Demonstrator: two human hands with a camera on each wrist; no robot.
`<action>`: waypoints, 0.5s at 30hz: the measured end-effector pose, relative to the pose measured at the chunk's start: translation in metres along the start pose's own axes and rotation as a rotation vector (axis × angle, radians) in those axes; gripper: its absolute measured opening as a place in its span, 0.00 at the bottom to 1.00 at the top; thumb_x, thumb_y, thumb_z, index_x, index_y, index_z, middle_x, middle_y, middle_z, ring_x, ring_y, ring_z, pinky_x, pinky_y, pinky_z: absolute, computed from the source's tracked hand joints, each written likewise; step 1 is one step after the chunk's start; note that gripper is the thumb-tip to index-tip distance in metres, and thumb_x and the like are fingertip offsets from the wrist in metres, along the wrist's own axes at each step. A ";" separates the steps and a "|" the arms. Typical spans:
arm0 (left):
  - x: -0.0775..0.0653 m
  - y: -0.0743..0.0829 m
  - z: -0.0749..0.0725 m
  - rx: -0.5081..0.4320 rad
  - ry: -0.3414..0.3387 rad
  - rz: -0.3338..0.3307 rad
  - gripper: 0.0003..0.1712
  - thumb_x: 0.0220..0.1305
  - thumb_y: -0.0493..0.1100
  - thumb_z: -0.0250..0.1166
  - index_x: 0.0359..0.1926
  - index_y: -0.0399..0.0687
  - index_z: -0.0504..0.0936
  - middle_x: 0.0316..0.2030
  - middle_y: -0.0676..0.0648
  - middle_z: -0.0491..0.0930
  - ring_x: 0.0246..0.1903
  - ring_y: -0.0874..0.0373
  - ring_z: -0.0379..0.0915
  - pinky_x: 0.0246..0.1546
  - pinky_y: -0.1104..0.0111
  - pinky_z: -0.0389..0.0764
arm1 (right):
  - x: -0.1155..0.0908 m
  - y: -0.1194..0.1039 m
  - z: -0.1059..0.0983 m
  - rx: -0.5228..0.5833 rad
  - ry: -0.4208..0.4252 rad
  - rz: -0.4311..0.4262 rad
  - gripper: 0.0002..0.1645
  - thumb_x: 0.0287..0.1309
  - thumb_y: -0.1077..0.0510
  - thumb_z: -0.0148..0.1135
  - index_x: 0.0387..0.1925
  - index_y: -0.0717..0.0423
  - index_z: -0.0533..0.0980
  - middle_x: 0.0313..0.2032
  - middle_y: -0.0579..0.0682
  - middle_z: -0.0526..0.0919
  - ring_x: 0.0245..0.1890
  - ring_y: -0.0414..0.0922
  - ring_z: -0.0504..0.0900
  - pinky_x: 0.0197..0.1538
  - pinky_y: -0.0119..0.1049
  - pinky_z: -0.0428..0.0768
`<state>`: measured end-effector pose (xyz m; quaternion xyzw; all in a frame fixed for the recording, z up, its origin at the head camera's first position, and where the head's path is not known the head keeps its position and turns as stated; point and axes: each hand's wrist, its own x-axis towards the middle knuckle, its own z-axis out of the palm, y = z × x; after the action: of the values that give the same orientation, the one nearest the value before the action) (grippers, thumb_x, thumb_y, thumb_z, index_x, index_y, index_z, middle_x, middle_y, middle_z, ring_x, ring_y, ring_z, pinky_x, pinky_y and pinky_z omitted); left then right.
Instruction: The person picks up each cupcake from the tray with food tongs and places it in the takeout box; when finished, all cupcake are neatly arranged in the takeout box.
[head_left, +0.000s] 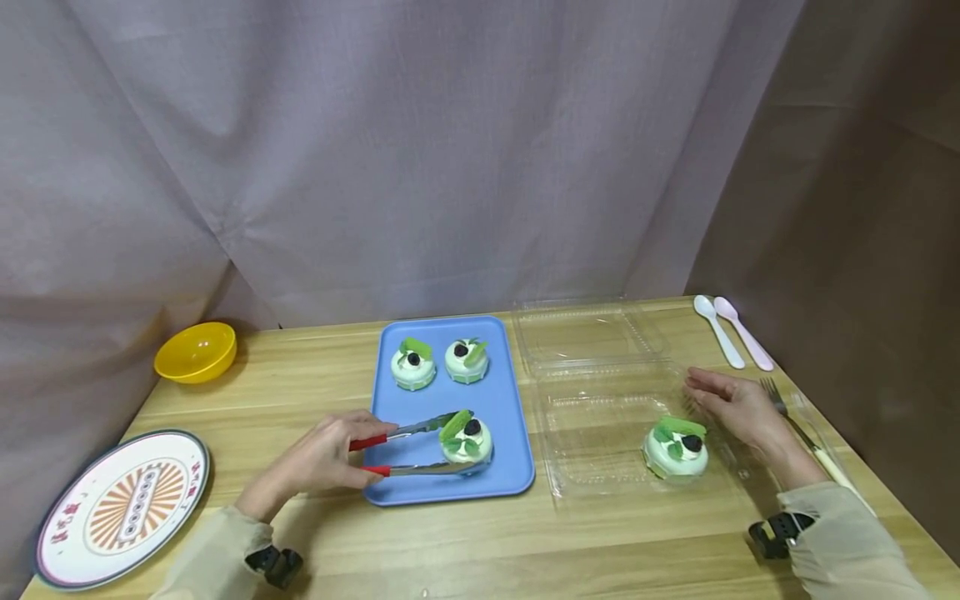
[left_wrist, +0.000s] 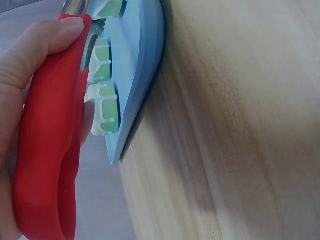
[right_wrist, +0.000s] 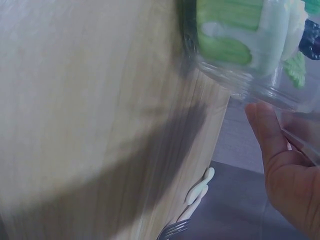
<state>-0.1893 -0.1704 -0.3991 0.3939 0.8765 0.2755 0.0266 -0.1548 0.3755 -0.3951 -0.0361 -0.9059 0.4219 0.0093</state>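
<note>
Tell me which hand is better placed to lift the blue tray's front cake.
Likely the left hand: it holds tongs flanking that cake. The right hand is at the clear container's edge.

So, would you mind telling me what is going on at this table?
A person's left hand holds red-handled tongs, their arms on either side of a cake on the blue tray; I cannot tell whether they grip it. Two more cakes sit toward the tray's far end. The right hand holds the right edge of an open clear box, where a fourth cake sits.
</note>
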 end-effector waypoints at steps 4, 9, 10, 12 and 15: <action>0.000 0.000 0.000 0.010 0.003 0.012 0.33 0.45 0.43 0.76 0.56 0.41 0.82 0.45 0.46 0.84 0.38 0.63 0.73 0.34 0.76 0.74 | 0.000 0.000 0.000 0.003 -0.006 0.007 0.30 0.70 0.62 0.50 0.66 0.78 0.60 0.61 0.76 0.68 0.37 0.11 0.67 0.39 0.15 0.76; -0.001 0.000 -0.002 0.023 0.016 0.004 0.33 0.45 0.44 0.76 0.56 0.42 0.82 0.46 0.46 0.84 0.40 0.63 0.75 0.38 0.73 0.78 | 0.000 0.000 0.000 0.025 -0.024 0.025 0.30 0.71 0.62 0.48 0.67 0.78 0.58 0.63 0.77 0.65 0.38 0.10 0.66 0.41 0.14 0.75; -0.002 0.001 -0.002 0.020 0.019 0.001 0.33 0.45 0.44 0.76 0.56 0.42 0.82 0.46 0.46 0.84 0.40 0.63 0.75 0.39 0.73 0.78 | 0.000 0.000 0.000 0.024 -0.024 0.022 0.30 0.71 0.62 0.48 0.67 0.78 0.58 0.63 0.77 0.65 0.38 0.10 0.66 0.41 0.14 0.75; -0.001 0.001 -0.004 0.017 0.030 -0.006 0.33 0.45 0.44 0.76 0.55 0.43 0.82 0.46 0.46 0.84 0.41 0.63 0.76 0.39 0.72 0.78 | 0.000 0.000 0.000 0.022 -0.023 0.018 0.30 0.71 0.62 0.48 0.67 0.78 0.58 0.63 0.77 0.65 0.38 0.10 0.66 0.41 0.14 0.75; 0.001 0.003 -0.009 0.017 0.065 0.009 0.32 0.44 0.43 0.76 0.55 0.43 0.83 0.44 0.47 0.84 0.40 0.62 0.76 0.37 0.73 0.78 | 0.000 0.000 0.000 0.017 -0.021 0.011 0.30 0.71 0.63 0.48 0.67 0.78 0.58 0.62 0.77 0.66 0.38 0.10 0.66 0.41 0.14 0.75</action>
<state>-0.1906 -0.1722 -0.3900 0.3889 0.8774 0.2807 -0.0068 -0.1547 0.3752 -0.3949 -0.0363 -0.9020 0.4301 -0.0023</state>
